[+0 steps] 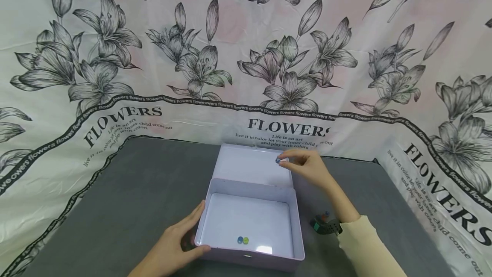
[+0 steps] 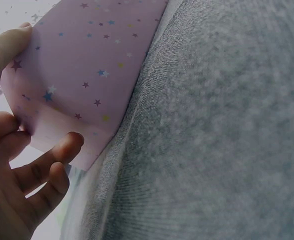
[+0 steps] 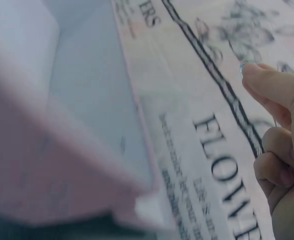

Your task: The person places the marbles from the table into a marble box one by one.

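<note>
An open metal box (image 1: 248,253), pale inside with its hinged lid (image 1: 246,163) folded back, lies on the grey tabletop. Stars on pink cover its outside in the left wrist view. My left hand (image 1: 178,240) grips the near left corner, thumb at the front and fingers along the left side. Above the right part of the lid, my right hand (image 1: 307,168) pinches a small blue marble (image 1: 278,160) between thumb and fingertips. This marble (image 3: 244,66) looks glassy in the right wrist view. Inside the box, a blue marble (image 1: 240,240) and a yellow-green marble (image 1: 246,240) lie side by side near the front.
The grey tabletop (image 1: 153,187) spreads around the box. A white cloth (image 1: 230,119) printed with flowers and lettering hangs behind and along the sides. A dark wrist camera mount (image 1: 324,225) sits at my right wrist, beside the box's right side.
</note>
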`<state>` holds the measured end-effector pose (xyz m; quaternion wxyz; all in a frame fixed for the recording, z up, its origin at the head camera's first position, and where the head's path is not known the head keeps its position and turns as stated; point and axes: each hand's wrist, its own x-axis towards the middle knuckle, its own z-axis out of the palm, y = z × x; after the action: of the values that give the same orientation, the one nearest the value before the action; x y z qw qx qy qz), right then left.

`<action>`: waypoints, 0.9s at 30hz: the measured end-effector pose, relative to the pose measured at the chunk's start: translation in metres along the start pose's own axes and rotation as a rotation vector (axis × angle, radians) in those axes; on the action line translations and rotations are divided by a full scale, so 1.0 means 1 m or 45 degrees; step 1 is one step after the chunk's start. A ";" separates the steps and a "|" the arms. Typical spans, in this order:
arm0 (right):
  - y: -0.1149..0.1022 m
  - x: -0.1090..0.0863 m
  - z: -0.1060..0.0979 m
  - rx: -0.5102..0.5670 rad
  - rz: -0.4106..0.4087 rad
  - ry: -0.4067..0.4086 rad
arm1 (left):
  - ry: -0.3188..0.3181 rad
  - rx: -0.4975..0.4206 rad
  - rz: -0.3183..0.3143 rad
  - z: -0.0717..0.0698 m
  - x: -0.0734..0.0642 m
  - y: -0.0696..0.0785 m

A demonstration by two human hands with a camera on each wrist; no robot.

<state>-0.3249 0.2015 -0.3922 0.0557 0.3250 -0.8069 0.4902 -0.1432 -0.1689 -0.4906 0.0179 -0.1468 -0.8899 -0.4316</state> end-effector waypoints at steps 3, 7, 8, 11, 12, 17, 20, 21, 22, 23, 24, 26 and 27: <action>-0.025 0.015 0.012 0.005 -0.005 -0.056 | 0.011 0.004 0.011 0.000 0.000 0.000; -0.053 0.034 0.027 -0.060 -0.064 -0.116 | 0.028 0.013 0.036 -0.001 -0.001 0.000; -0.055 0.038 0.032 -0.071 -0.086 -0.127 | 0.022 0.003 0.031 -0.001 -0.001 0.000; -0.057 0.047 0.047 -0.037 -0.140 -0.146 | 0.016 -0.005 0.038 0.000 -0.001 -0.001; -0.058 0.049 0.053 -0.004 -0.153 -0.155 | 0.013 -0.005 0.034 0.000 -0.001 -0.001; -0.056 0.049 0.081 0.109 -0.248 -0.231 | 0.009 0.017 0.032 0.003 0.000 -0.003; -0.056 0.044 0.095 0.105 -0.308 -0.287 | 0.020 0.032 0.053 0.005 0.001 -0.004; -0.057 0.042 0.099 0.096 -0.325 -0.303 | 0.025 0.044 0.063 0.005 0.001 -0.004; -0.058 0.041 0.102 0.093 -0.336 -0.320 | 0.026 0.040 0.062 0.004 0.001 -0.004; -0.059 0.039 0.106 0.090 -0.347 -0.333 | 0.025 0.037 0.057 0.004 0.001 -0.005; -0.059 0.038 0.109 0.085 -0.352 -0.341 | 0.024 0.032 0.050 0.003 0.001 -0.005; -0.060 0.037 0.114 0.089 -0.346 -0.359 | 0.016 0.018 0.031 0.002 0.001 -0.005; -0.059 0.037 0.117 0.091 -0.341 -0.369 | 0.012 0.013 0.018 0.001 0.001 -0.006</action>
<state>-0.2930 0.0693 -0.3921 -0.0078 0.4984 -0.7380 0.4548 -0.1452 -0.1712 -0.4954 0.0259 -0.1510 -0.8908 -0.4277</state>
